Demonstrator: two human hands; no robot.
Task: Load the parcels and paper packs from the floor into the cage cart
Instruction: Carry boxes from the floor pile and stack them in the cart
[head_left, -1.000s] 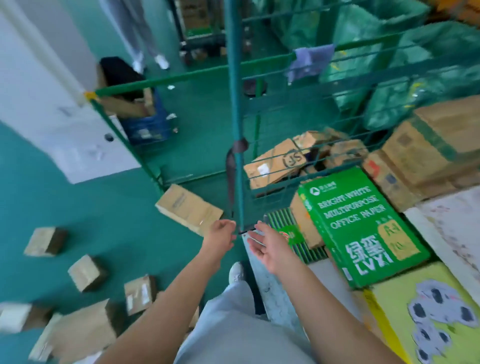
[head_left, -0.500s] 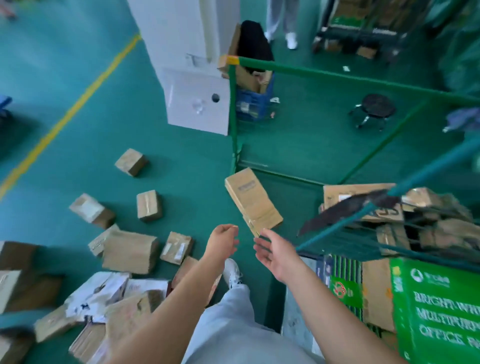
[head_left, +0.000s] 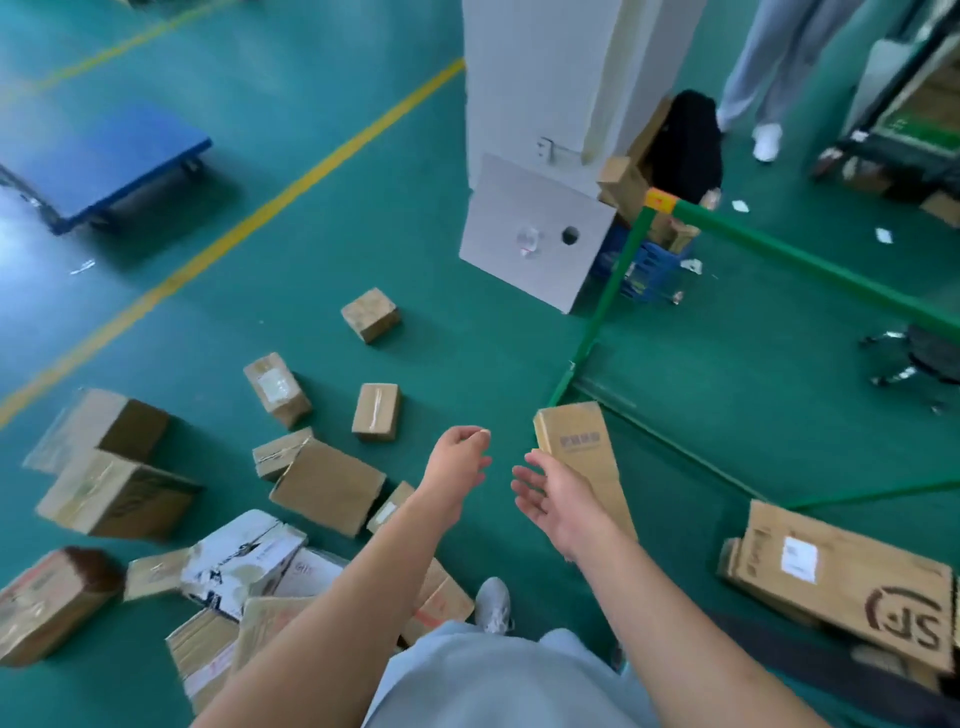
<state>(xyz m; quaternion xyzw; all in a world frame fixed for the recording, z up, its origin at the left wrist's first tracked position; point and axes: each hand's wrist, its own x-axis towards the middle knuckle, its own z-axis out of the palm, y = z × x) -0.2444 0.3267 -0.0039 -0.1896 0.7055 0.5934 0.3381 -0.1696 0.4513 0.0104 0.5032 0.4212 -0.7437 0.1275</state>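
1. Both your hands are empty. The left hand (head_left: 460, 460) hangs with fingers loosely curled on nothing; the right hand (head_left: 550, 493) is spread, palm up, fingers relaxed.
2. Nearest parcel to the R hand is the long box (head_left: 576, 447), just beyond and partly behind your R fingers. No contact that I can make out. Its long axis runs away from you, toward the corner post of the cage cart (head_left: 608, 306). Probably an R-hand pick; grab across the narrow width, not end to end.
3. The L hand is nearer the floor pile. The flat brown box (head_left: 327, 486) lies below-left of it, and the small taped box (head_left: 375, 411) sits just beyond that.
4. More parcels are scattered further left and near your feet, so a good deal of loading looks left to do.
5. Already inside the cart at lower right is the big SF box (head_left: 852, 582), with "SF" logo legible and a white label on top.
6. Other writing: the long box has a printed line, too blurred to read. The white printed carton (head_left: 244, 561) has dark print, unreadable. No paper-pack brand visible in this view.
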